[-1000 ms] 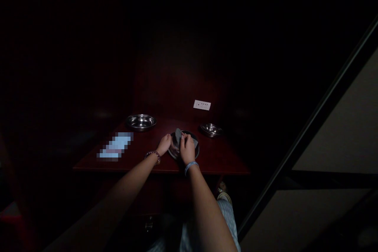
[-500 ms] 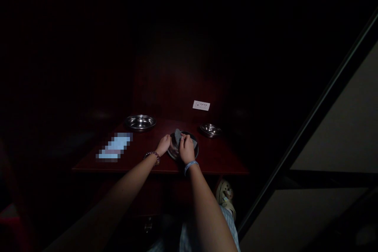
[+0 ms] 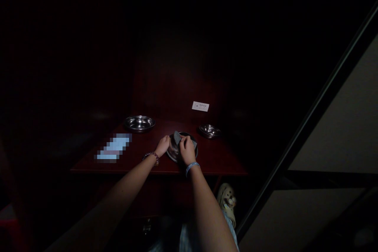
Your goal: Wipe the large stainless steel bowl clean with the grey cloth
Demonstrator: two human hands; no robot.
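Observation:
A round metal dish rests near the front edge of the dark red table. My left hand is closed on the dish's left rim; a beaded bracelet circles that wrist. Over the dish, my right hand grips a grey cloth, whose folds stick out on both sides of the fingers. This wrist wears a blue band. The cloth lies against the inside of the dish, though the hand hides most of the contact.
A larger metal dish stands at the table's back left, and small stacked metal bowls at the back right. A blurred light-blue item lies on the left of the table. A white socket plate is on the wall. Below right shows a clog.
My right hand and the cloth have shifted very slightly lower within the dish, and the cloth's upper fold stands less tall. My left hand keeps its hold on the rim.

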